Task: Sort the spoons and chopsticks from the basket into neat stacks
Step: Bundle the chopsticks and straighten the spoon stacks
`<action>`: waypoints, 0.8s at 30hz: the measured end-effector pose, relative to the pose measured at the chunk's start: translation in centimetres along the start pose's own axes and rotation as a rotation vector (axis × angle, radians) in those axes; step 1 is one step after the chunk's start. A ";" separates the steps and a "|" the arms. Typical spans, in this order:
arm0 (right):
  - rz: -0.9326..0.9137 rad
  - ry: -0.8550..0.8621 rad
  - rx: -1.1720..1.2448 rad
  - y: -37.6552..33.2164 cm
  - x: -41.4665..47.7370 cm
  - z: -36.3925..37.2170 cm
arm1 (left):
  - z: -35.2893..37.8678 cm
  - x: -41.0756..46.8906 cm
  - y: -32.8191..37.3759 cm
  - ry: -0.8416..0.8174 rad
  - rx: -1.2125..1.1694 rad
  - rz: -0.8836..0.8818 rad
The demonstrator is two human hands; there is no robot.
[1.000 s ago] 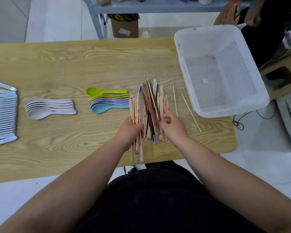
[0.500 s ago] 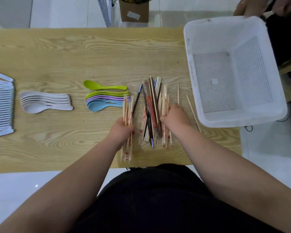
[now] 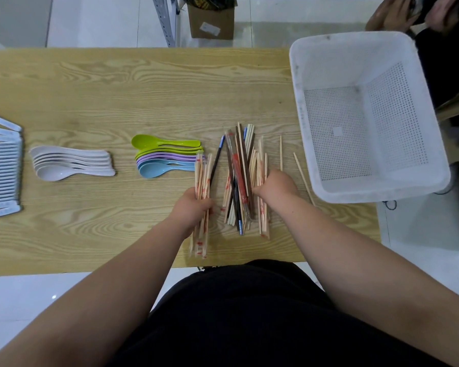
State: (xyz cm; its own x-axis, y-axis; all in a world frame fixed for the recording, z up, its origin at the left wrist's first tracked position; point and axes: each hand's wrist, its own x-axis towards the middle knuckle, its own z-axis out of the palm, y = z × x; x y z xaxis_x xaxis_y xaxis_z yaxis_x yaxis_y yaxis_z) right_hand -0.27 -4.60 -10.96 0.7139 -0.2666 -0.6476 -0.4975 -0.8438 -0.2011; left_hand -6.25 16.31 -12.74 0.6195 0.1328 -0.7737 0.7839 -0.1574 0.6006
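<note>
My left hand grips a bundle of wrapped wooden chopsticks that points away from me, its far tips beside the coloured spoons. To its right lies a mixed pile of chopsticks, some wooden, some dark, one in a red wrapper. My right hand rests on the pile's right side with fingers curled into the wooden sticks. A stack of white spoons lies further left. The white basket stands at the right with nothing in it.
A row of white flat utensils lies at the table's left edge. Two loose thin sticks lie between the pile and the basket. Another person's hands show behind the basket. A cardboard box sits on the floor beyond the table.
My left hand has carried its bundle to the left, away from the pile and toward the coloured spoons. My right hand has shifted onto the pile's right side.
</note>
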 end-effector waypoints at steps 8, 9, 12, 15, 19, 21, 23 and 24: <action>-0.014 -0.076 0.066 1.6 -0.8 -0.4 | -0.8 0.2 -0.9 -0.026 -0.049 0.019; -0.022 -0.076 0.076 1.8 -0.9 -0.6 | -1.0 0.1 -0.9 -0.027 -0.051 0.018; -0.053 -0.080 0.120 2.7 -1.3 -1.0 | -1.3 -0.4 -0.9 -0.017 -0.058 0.027; -0.084 -0.052 0.208 3.3 -2.1 -1.6 | -1.3 -1.2 -0.4 -0.043 -0.103 0.055; -0.118 -0.149 0.557 2.1 -3.8 -1.8 | -0.4 -2.9 1.0 -0.167 -0.189 0.090; -0.142 -0.263 0.735 0.8 -5.1 -1.6 | 0.1 -4.0 1.8 -0.247 -0.202 0.140; -0.167 -0.343 0.828 -0.6 -6.5 -1.2 | 0.4 -5.1 2.6 -0.349 -0.233 0.212; -0.182 -0.359 0.854 -1.3 -7.1 -0.9 | 0.5 -5.6 2.8 -0.392 -0.256 0.237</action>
State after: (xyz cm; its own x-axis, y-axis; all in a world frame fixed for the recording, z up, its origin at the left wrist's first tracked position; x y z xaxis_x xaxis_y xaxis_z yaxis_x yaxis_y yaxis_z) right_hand -4.25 -2.07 -5.43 0.6920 0.1151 -0.7126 -0.6880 -0.1937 -0.6994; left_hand -7.52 14.66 -6.83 0.7571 -0.2614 -0.5988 0.6400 0.1123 0.7601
